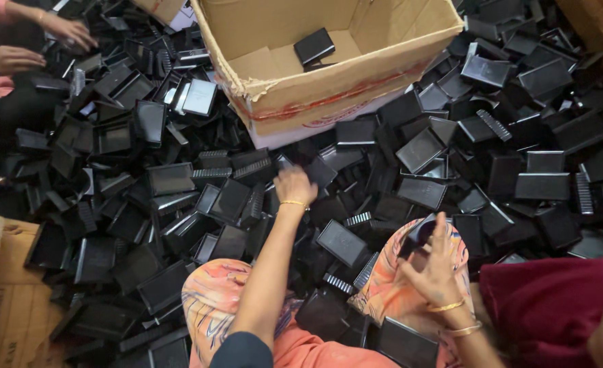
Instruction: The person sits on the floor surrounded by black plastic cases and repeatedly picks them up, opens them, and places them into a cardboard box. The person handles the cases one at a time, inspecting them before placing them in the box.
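My left hand [293, 185] reaches forward into a big heap of black plastic tray-like parts [172, 178] on the floor, its fingers down among the pieces just below a cardboard box; whether it grips one is hidden. My right hand [436, 267] is over my knee, with its fingers closed around a black plastic part [420, 232]. Both wrists wear gold bangles. My knees in orange patterned cloth [209, 300] show at the bottom.
An open cardboard box [328, 88] at top centre holds one black part [313, 46]. Another person's two hands [70, 31] work in the heap at top left. Flat cardboard [8, 307] lies at bottom left, dark red cloth [546, 307] at bottom right.
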A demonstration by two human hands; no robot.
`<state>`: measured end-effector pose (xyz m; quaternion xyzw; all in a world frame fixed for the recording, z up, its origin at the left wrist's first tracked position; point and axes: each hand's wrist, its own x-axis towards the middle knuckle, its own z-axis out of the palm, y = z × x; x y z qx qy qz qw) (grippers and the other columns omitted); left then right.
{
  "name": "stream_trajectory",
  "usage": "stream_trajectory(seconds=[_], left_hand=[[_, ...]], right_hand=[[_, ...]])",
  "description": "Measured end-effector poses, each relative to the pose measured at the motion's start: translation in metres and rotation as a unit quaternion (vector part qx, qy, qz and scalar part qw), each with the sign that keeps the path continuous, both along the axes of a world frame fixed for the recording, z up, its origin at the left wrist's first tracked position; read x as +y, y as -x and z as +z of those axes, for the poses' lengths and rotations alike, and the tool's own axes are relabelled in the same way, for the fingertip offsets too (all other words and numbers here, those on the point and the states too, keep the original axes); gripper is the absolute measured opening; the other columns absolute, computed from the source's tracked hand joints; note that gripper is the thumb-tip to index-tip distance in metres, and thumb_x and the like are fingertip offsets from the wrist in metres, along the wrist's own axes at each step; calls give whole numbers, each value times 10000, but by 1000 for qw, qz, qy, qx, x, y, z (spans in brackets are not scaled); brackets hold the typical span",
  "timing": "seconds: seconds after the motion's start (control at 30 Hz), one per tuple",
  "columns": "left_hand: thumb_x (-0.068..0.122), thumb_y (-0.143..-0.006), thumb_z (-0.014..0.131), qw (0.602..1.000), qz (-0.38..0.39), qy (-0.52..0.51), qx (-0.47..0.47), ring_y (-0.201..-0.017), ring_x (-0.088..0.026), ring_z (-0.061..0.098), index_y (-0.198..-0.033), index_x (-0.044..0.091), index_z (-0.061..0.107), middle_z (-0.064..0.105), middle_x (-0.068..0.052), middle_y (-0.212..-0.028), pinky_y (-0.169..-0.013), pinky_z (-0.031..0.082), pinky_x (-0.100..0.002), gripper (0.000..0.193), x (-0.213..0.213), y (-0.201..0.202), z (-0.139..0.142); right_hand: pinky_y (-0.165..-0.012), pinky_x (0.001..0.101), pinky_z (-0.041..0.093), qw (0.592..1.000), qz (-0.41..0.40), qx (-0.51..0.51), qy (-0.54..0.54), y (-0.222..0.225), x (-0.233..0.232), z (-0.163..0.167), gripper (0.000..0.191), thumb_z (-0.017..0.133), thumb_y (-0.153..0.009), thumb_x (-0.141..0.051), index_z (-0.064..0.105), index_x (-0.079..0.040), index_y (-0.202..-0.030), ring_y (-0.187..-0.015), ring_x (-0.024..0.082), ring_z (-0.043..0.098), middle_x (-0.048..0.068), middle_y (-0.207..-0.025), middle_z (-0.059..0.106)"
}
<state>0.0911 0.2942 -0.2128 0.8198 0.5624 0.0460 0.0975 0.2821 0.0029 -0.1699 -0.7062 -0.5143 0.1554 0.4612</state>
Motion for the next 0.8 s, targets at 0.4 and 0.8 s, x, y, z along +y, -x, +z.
stream_trajectory(seconds=[0.4, 0.8], left_hand=[[33, -828, 736, 654, -68, 278, -700, -877, -113, 651, -1188, 23, 629, 667, -29, -993, -823, 525, -275, 376, -73, 73, 45], [294, -857, 716, 811, -328, -110, -471, -1365, -427, 470, -1401, 97, 530, 507, -215, -1461, -1150, 360, -523, 608, -232, 83, 118]], right_hand=[[-1097, 406, 403, 992, 116, -40, 18, 7, -8, 27, 960, 851, -605, -131, 457, -90, -1479, -1257, 280, 532, 137, -1306, 566], [-1058, 448, 460, 684, 256, 674, -111, 81, -5, 29, 918, 720, -898, -150, 222, -54, -1663, -1269, 303, 550, 222, -1468, 505]])
